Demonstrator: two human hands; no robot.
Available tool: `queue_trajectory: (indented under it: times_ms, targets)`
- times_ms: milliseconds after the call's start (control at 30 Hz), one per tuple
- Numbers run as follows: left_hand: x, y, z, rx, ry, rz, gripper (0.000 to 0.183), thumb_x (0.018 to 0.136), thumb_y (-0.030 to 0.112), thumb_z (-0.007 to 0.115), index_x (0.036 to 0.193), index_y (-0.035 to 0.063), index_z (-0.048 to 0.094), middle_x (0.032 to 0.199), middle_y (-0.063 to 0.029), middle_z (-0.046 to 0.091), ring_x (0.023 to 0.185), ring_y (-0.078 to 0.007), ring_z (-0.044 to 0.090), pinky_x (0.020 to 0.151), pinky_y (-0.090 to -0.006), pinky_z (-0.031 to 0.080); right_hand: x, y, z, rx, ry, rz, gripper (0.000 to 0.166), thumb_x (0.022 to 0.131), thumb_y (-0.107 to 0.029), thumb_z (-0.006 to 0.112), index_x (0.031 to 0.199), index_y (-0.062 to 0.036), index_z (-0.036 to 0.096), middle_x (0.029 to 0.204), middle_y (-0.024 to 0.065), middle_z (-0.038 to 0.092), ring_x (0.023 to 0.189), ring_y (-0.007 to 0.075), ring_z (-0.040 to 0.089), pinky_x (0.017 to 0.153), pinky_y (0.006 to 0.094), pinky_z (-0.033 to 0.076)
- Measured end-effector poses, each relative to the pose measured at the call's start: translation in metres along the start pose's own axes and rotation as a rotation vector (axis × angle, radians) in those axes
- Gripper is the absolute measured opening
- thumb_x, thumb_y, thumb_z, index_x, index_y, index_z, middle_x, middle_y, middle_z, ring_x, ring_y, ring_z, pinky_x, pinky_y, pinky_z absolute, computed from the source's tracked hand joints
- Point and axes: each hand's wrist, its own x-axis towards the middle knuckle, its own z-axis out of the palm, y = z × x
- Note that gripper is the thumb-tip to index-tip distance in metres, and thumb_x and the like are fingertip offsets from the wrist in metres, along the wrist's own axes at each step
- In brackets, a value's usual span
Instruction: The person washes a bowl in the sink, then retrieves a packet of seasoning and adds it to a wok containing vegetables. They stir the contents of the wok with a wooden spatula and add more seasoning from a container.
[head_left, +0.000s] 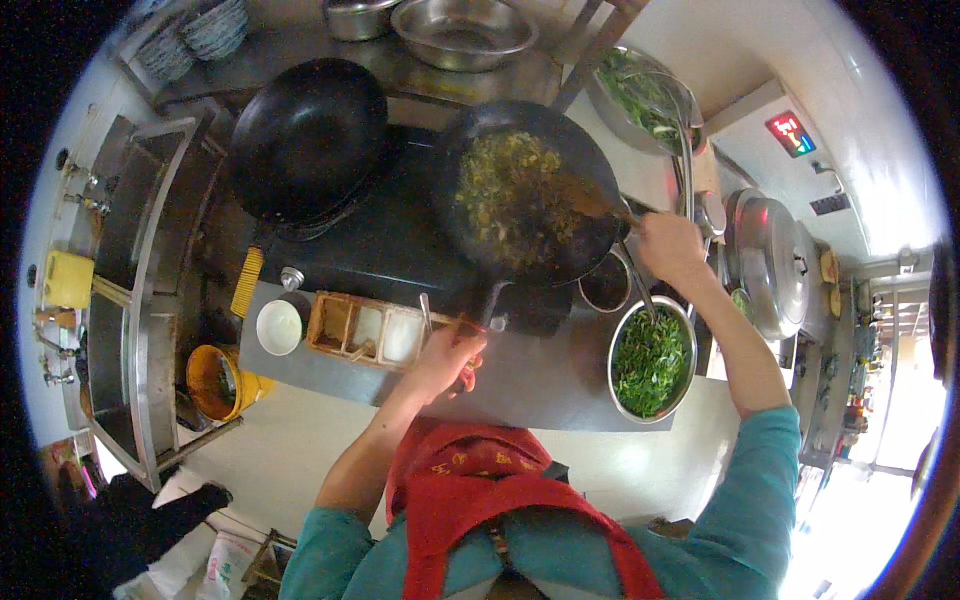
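My left hand (448, 358) is closed around the handle of a black wok (457, 247) on the stove. Chopped yellow-green food (506, 187) lies spread over the bottom of the wok. In my right hand (671, 247), at the wok's right rim, is the handle of a brown spatula (589, 201), apparently wooden. Its blade rests among the food on the right side of the wok. Below my right forearm stands a steel bowl of chopped green leaves (651, 367) with a metal utensil handle (636, 277) sticking out of it.
A second black wok (307, 135) sits at the left. Near my left hand is a seasoning box (360, 330) beside a white bowl (279, 327). A dark-filled bowl (604, 281), a colander of greens (645, 97) and a lidded steel pot (769, 262) stand right. A yellow bucket (214, 382) is lower left.
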Motion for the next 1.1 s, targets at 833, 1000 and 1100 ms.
queue_trajectory:
  times_ms: [833,1000,1100]
  targets:
    - [-0.012,0.035,-0.037,0.505,0.524,0.239,0.04,0.083,0.032,0.06,0.112,0.0038,0.058,0.093,-0.0134,0.066,0.067,-0.0204,0.064,0.058,-0.0325,0.051,-0.072,-0.014,0.056,0.102,0.431,-0.066,0.005,0.074,-0.01,0.055,0.073,-0.0054,0.054,0.067,0.0118,0.059,0.063,0.0293,0.061,0.053,0.0407,0.049]
    - [0.03,0.08,-0.033,1.123,0.763,0.84,0.01,0.075,0.017,0.06,0.074,0.0083,0.065,0.07,-0.0121,0.059,0.066,-0.0311,0.057,0.059,-0.0402,0.045,-0.104,-0.02,0.07,0.245,0.409,0.081,0.015,0.081,-0.015,0.055,0.071,-0.0047,0.051,0.06,0.0134,0.057,0.052,0.0329,0.058,0.046,0.0433,0.046]
    - [0.07,0.112,-0.014,1.337,0.728,0.871,0.006,0.074,0.015,0.06,0.07,0.0117,0.064,0.075,-0.0089,0.058,0.075,-0.0292,0.057,0.061,-0.0406,0.047,-0.113,-0.019,0.078,0.335,0.431,0.141,0.018,0.08,-0.016,0.056,0.068,-0.0049,0.05,0.058,0.0137,0.056,0.052,0.0333,0.057,0.046,0.0439,0.045]
